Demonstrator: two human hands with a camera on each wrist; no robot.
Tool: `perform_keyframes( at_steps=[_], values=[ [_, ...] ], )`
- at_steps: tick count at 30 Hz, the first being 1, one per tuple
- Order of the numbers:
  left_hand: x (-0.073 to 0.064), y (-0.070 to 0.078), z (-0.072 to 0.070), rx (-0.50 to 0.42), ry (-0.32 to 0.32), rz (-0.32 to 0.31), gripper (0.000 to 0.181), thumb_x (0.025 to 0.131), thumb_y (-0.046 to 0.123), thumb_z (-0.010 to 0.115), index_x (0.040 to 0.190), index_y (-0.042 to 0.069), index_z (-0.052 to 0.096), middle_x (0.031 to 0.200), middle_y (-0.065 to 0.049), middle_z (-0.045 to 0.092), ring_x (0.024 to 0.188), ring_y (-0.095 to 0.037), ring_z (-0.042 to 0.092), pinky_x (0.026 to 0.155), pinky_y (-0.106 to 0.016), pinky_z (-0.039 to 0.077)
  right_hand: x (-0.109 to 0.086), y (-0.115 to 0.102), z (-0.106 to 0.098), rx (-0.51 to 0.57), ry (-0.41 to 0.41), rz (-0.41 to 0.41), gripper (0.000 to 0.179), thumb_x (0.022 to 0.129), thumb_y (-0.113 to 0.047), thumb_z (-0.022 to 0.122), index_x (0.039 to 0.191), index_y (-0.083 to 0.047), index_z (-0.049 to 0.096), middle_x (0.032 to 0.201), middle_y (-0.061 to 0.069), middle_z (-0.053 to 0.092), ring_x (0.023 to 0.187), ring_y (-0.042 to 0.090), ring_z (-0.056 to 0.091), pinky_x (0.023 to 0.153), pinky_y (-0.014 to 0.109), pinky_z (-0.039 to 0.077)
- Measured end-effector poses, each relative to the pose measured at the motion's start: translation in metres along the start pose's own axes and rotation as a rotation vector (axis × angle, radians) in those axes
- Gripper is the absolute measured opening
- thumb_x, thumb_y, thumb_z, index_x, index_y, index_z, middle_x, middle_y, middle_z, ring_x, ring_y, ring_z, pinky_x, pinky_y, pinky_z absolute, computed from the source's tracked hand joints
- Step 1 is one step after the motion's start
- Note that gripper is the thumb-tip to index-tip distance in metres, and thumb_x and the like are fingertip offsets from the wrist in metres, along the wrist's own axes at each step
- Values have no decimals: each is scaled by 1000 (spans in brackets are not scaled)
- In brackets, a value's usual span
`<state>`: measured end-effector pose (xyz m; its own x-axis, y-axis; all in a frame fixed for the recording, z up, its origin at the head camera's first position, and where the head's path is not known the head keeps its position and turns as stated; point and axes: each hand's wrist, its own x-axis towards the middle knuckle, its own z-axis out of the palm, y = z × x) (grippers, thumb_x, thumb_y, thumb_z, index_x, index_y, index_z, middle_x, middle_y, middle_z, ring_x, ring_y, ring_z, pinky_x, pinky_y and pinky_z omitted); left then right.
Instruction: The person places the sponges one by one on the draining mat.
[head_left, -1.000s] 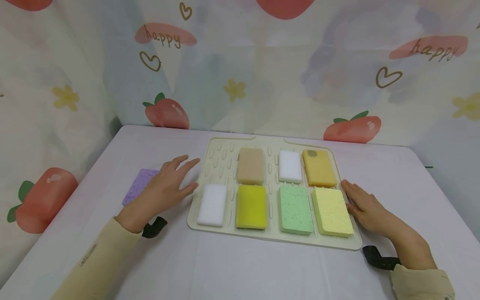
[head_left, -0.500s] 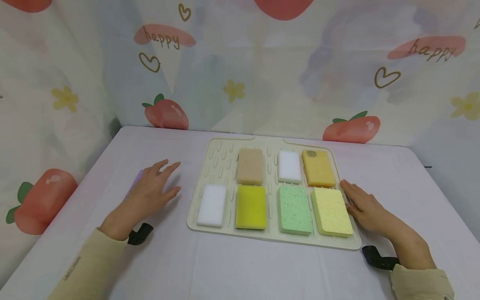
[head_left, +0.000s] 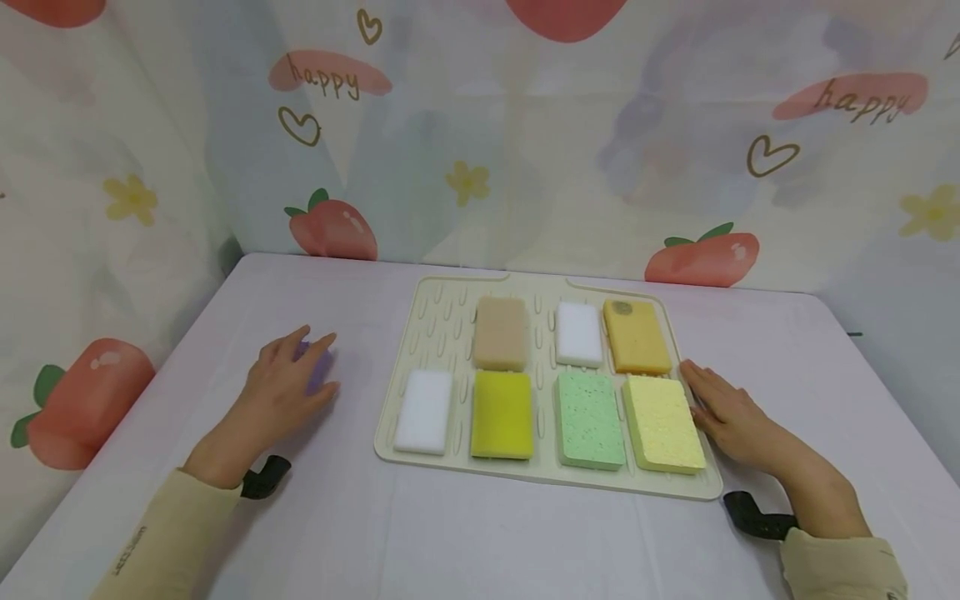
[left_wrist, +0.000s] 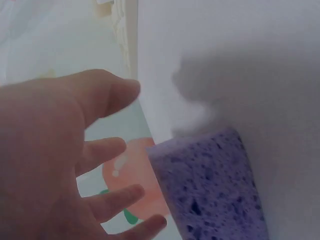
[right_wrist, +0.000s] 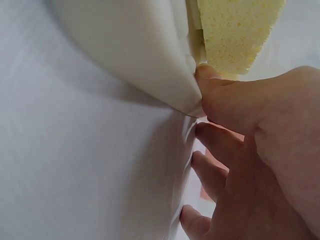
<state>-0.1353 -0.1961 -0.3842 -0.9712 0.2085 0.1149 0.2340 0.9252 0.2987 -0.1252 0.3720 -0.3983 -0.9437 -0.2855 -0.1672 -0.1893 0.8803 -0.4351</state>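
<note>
The left hand (head_left: 279,387) is over a purple sponge (head_left: 318,367), its fingers spread and partly covering it in the head view. In the left wrist view the fingertips lie close beside the edge of the purple sponge (left_wrist: 212,190), and the thumb is apart from it. A cream ridged drying mat (head_left: 390,446) carries several sponges. The right hand (head_left: 735,412) rests at the mat's right edge, with the thumb on the rim and the other fingers on the table beside it. Nearest to the right thumb is a pale yellow sponge (right_wrist: 237,32).
On the mat's front row are a white sponge (head_left: 423,411), a yellow-green sponge (head_left: 502,417) and a green sponge (head_left: 590,421). Behind them sit a tan sponge (head_left: 501,333), a smaller white sponge (head_left: 579,333) and an orange-yellow sponge (head_left: 637,336). Patterned cloth (head_left: 555,167) backs the table.
The left hand has moved left, away from the mat, and slightly toward the person. The purple sponge now shows between its thumb and fingers instead of behind the hand. The right hand stays put.
</note>
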Motion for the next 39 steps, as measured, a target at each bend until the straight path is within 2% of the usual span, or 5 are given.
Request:
perform_keyframes(
  at_steps=[4,7,13,18,39],
  values=[
    [-2,-4,1,-15,-46,-66,61,92,18,66,147,4,42,154,-35,24,135,-63,25,99,-79,32,0,0,0,-1,1,-2,67,104,-16,47,155,8,12,155,39,17,142,61,12,103,84,6],
    [-5,-6,2,-36,-51,-82,59,93,14,64,146,3,42,153,-35,24,132,-66,27,97,-79,35,0,0,0,0,0,-2,67,104,-16,47,155,7,11,156,39,17,142,61,11,103,84,5],
    [-8,-8,3,-52,-26,-69,57,93,9,62,146,4,43,150,-37,29,124,-69,34,93,-77,38,0,0,1,4,1,-4,67,103,-16,48,155,8,11,156,39,17,142,61,10,103,84,4],
    [-8,-8,2,-28,-40,-80,57,93,12,61,147,7,43,151,-34,30,124,-66,37,90,-76,42,0,0,1,11,2,-6,67,104,-17,47,155,7,11,156,38,16,142,61,10,103,84,4],
    [0,-5,-2,-49,-77,-79,59,94,16,62,149,11,41,154,-31,26,128,-64,35,87,-76,44,-1,0,0,14,0,-20,65,104,-17,46,156,6,11,156,38,16,142,61,10,105,83,4]
  ],
)
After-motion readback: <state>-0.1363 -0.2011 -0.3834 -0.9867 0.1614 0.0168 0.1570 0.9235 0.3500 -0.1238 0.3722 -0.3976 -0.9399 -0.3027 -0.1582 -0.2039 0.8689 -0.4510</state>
